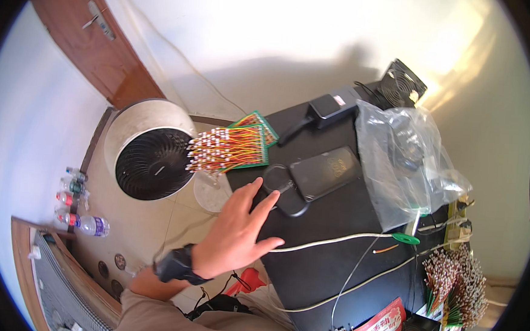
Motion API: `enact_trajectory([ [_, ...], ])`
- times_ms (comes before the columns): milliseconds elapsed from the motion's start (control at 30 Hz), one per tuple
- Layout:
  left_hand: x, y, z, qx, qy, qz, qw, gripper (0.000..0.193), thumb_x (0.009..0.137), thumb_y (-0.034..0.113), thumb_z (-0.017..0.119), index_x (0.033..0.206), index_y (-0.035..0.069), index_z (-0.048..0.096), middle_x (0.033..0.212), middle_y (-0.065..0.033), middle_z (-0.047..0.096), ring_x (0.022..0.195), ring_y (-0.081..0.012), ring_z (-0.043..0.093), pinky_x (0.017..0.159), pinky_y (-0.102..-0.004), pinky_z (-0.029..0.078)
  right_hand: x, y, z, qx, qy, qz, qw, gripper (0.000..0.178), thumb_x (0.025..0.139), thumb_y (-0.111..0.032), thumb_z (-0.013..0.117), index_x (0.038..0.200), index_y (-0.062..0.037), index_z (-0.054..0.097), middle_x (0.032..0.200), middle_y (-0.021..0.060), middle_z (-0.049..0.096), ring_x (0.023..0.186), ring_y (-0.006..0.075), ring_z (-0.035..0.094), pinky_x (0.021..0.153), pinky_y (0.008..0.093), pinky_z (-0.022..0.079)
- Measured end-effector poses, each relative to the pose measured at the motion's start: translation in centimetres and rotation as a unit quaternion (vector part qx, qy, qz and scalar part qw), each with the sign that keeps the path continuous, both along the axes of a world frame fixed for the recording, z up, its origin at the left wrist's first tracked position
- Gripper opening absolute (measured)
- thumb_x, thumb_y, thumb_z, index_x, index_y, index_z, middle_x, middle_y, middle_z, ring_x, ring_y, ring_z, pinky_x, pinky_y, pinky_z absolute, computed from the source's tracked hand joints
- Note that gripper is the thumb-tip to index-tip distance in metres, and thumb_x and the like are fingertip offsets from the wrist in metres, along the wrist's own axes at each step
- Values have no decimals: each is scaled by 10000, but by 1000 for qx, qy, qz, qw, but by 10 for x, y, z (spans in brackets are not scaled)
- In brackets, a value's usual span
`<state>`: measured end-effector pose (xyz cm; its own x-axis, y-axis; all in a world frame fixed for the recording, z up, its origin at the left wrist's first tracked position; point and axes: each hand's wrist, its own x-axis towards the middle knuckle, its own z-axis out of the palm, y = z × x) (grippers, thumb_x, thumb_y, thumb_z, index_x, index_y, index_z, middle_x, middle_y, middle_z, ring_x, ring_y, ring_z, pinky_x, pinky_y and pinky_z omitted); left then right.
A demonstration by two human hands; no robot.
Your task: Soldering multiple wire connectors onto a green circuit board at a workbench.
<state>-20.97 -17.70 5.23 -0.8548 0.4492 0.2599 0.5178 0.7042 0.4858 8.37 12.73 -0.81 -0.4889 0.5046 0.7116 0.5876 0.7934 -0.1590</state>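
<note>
My left hand [235, 233], with a black watch [180, 265] on its wrist, reaches over the near left edge of the black table [327, 242]. Its fingers are spread and hold nothing. Just past the fingertips lie a dark rounded object [279, 177], whose kind I cannot make out, and a flat black rectangular case [325, 172]. Green circuit boards [256, 147] bristling with red and yellow wires tipped in white rest at the table's left corner. A white cable [333, 236] runs from near my thumb to a green disc [406, 238]. My right hand is out of the picture.
Farther back are a black boxy device [331, 109], a square fan [401, 84] and a clear plastic bag [392, 173]. Bundles of wires [455, 277] fill the right side. On the floor stand a large round fan [156, 159] and several bottles [94, 226].
</note>
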Motion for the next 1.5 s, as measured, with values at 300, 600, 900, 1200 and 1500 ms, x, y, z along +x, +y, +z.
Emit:
enact_trajectory([
  [300, 12, 22, -30, 54, 25, 3, 998, 748, 773, 324, 775, 1435, 153, 473, 1441, -339, 338, 1267, -476, 423, 1037, -618, 322, -13, -29, 16, 40, -22, 52, 998, 636, 911, -205, 696, 1398, 41, 369, 1277, 245, 528, 1058, 369, 585, 911, 472, 487],
  [600, -3, 40, -42, 98, 74, 17, 992, 622, 701, 87, 771, 1282, 41, 555, 1206, -183, 574, 1137, -395, 514, 978, -511, 394, 91, -36, -32, -78, 86, 26, 993, 693, 841, -472, 722, 1267, 23, 488, 1373, 332, 446, 1249, 477, 467, 1035, 574, 376],
  [900, 46, 51, -23, 40, 228, 7, 973, 318, 895, 5, 587, 1209, -40, 599, 1310, -212, 553, 1205, -396, 515, 1024, -508, 385, 107, -29, -12, 20, 59, 101, 993, 531, 897, -368, 662, 1300, -126, 416, 1311, 274, 421, 1136, 405, 442, 927, 557, 392],
  [1200, 151, 139, 11, 19, 175, -258, 950, 285, 856, 40, 572, 1117, -71, 589, 1250, -215, 572, 1150, -418, 513, 990, -529, 390, 239, 23, 61, 83, 148, -80, 982, 547, 914, -286, 525, 1400, -81, 381, 1434, 250, 344, 1268, 343, 408, 1047, 473, 337],
  [1500, 178, 164, -36, -23, 111, -214, 970, 298, 904, 127, 558, 1145, -47, 582, 1205, -215, 582, 1121, -394, 533, 981, -501, 401, 297, 146, 79, -273, 151, -89, 946, 619, 762, -34, 767, 1310, 27, 487, 1256, 184, 576, 1069, 279, 609, 901, 369, 494],
])
